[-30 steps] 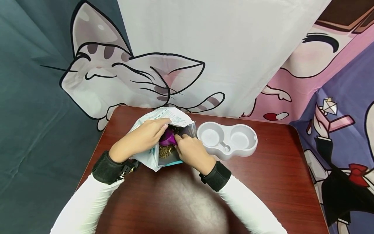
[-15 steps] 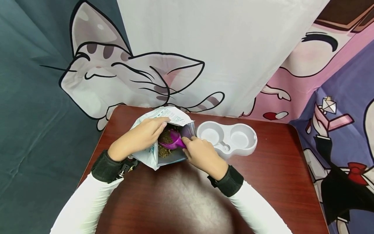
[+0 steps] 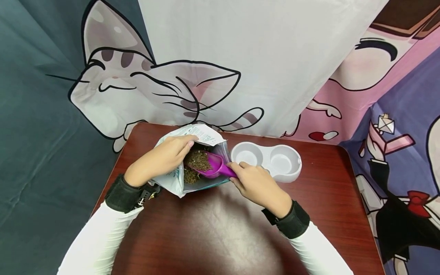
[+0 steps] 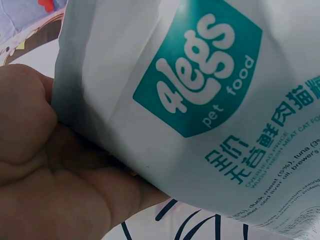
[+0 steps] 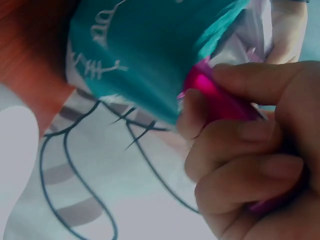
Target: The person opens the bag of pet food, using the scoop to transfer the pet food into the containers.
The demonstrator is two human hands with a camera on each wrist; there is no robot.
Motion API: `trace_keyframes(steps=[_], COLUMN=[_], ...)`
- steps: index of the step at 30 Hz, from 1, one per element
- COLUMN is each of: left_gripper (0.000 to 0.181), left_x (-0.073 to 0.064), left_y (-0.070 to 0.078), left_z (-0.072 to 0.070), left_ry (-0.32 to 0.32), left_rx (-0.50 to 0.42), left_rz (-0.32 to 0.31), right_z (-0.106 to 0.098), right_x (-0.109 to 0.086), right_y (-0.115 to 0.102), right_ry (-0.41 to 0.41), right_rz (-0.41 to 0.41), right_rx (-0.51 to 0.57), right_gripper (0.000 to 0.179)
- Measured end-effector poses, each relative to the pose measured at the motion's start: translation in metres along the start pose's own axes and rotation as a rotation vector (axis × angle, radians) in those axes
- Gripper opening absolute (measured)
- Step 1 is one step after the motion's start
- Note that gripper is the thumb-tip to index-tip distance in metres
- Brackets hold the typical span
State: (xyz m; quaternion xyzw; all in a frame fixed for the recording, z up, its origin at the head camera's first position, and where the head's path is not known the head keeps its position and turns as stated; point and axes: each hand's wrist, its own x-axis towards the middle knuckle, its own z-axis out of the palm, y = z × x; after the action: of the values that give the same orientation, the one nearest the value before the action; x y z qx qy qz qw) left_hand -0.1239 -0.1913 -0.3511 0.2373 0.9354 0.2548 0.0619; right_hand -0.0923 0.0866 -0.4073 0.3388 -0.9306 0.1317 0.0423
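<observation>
My right hand [image 3: 256, 185] grips the handle of a purple scoop [image 3: 217, 166] at the mouth of a pet food bag [image 3: 207, 135]. A heap of brown kibble [image 3: 199, 160] fills the scoop, and more kibble lies below it in the bag. In the right wrist view, curled fingers [image 5: 235, 135] wrap the handle beside the bag's teal side [image 5: 135, 55]. My left hand [image 3: 165, 158] holds the bag's mouth apart at its left edge. The left wrist view shows that hand [image 4: 55, 165] at the bag's rim, beside a teal "4legs pet food" label [image 4: 200, 70].
A light grey double bowl [image 3: 266, 153] with two round wells stands right of the bag, close behind my right hand. Both sit on a reddish-brown table [image 3: 323, 198]. Printed cartoon cloth [image 3: 261, 57] hangs along the table's back edge and sides.
My right hand has drawn the scoop rightward and toward me, up out of the bag's depth, with kibble showing in it. My left hand has stayed on the bag, nearly still.
</observation>
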Motion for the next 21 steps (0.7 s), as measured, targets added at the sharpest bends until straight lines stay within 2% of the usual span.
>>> trace_keyframes(steps=[7, 13, 21], left_gripper=[0.039, 0.037, 0.039], left_x=[0.000, 0.000, 0.001], left_y=[-0.001, -0.001, -0.003], left_z=[-0.003, -0.004, -0.003], left_ry=[-0.023, -0.014, -0.021], left_rx=[-0.009, -0.002, -0.002], left_rz=[-0.027, -0.026, -0.041], right_z=[0.006, 0.017, 0.039], right_x=[-0.015, -0.030, -0.039], right_y=[0.014, 0.025, 0.041], right_ry=[0.025, 0.055, 0.145], right_rz=[-0.044, -0.047, -0.068], right_rx=[0.048, 0.104, 0.153], right_gripper=[0.033, 0.037, 0.034])
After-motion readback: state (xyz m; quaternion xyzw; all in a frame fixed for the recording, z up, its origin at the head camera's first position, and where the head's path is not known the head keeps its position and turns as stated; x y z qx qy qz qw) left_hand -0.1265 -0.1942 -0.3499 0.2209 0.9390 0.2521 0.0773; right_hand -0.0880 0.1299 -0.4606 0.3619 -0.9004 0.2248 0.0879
